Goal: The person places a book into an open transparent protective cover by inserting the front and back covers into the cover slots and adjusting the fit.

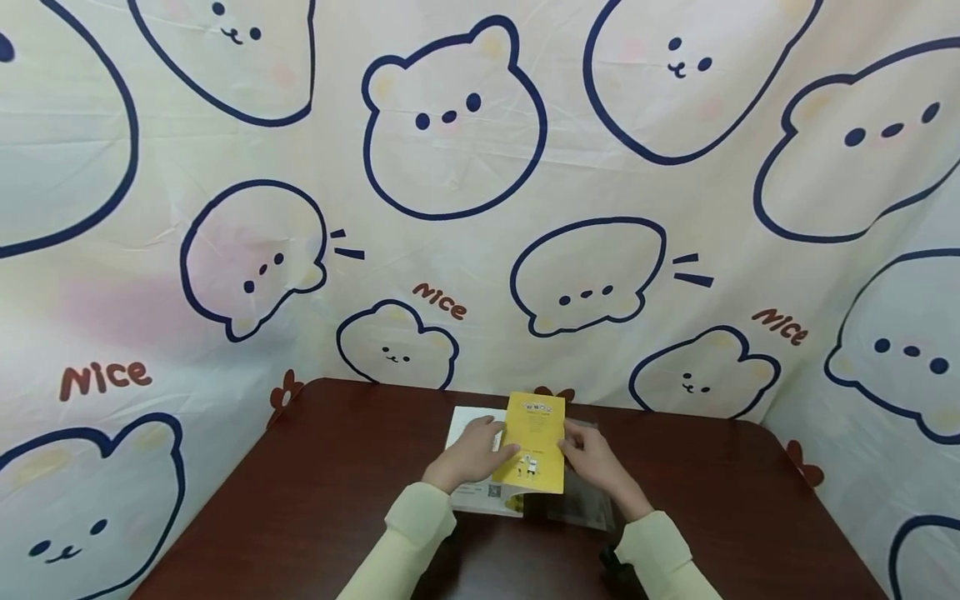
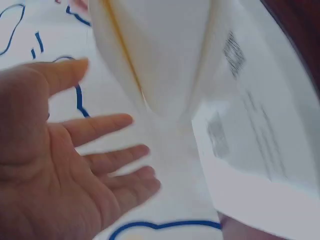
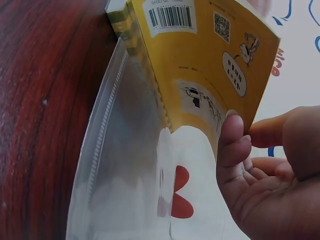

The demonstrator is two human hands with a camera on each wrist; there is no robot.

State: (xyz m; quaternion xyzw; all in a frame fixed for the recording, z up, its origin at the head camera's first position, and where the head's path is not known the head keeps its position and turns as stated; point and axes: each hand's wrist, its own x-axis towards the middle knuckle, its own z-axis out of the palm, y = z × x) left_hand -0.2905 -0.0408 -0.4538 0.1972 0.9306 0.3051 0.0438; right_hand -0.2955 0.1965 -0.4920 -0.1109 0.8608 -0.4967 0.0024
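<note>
A thin yellow booklet [image 1: 534, 442] stands tilted up between both hands, with small cartoon figures on the side facing me. My right hand [image 1: 592, 457] pinches its right edge between thumb and fingers. In the right wrist view, the booklet's other cover [image 3: 200, 55] carries a barcode and a QR code. My left hand [image 1: 471, 454] is at the booklet's left side; in the left wrist view its fingers are spread and extended beside white pages [image 2: 160, 50]. Beneath lies a white book [image 1: 472, 497] with a QR code, partly covered by the booklet.
A clear plastic zip bag [image 3: 125, 145] lies on the table under my right hand. The dark red-brown table [image 1: 322, 500] runs back to a cloth wall [image 1: 450, 250] printed with cartoon animals. A small dark object [image 1: 611, 560] shows by the right sleeve.
</note>
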